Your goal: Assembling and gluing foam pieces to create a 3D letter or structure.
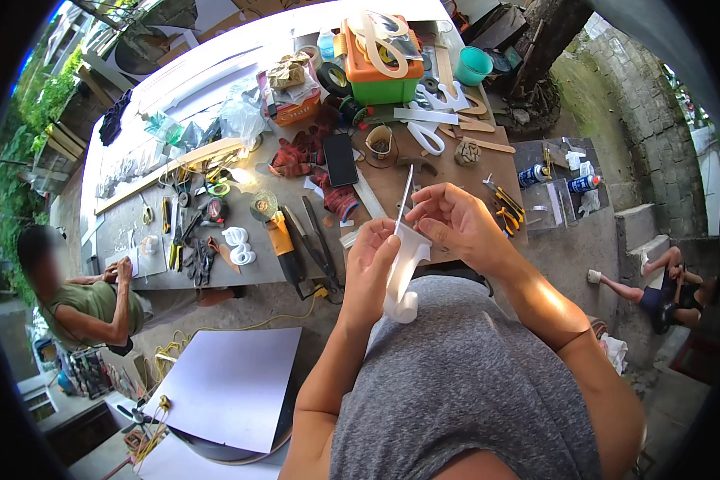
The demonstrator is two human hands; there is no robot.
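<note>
My left hand (370, 268) is closed on a white curved piece (405, 268) in front of my shirt; it looks like a letter shape with a rounded curl at its lower end. A thin white strip (409, 192) sticks up from its top, above my left fingers. Close to the right of the piece is my right hand (458, 228), its fingers half bent and apart, the thumb close to the piece's upper edge. Whether that thumb touches it, I cannot tell. Beyond my hands lie a black phone (340, 159) and red work gloves (296, 156).
The workbench (448, 180) carries an orange-and-green toolbox (380, 60), an angle grinder (284, 244), pliers (508, 208) and white cut-out letters (238, 246). Another person (80, 296) works at its left end; someone sits (672, 292) far right. A white sheet (228, 384) lies lower left.
</note>
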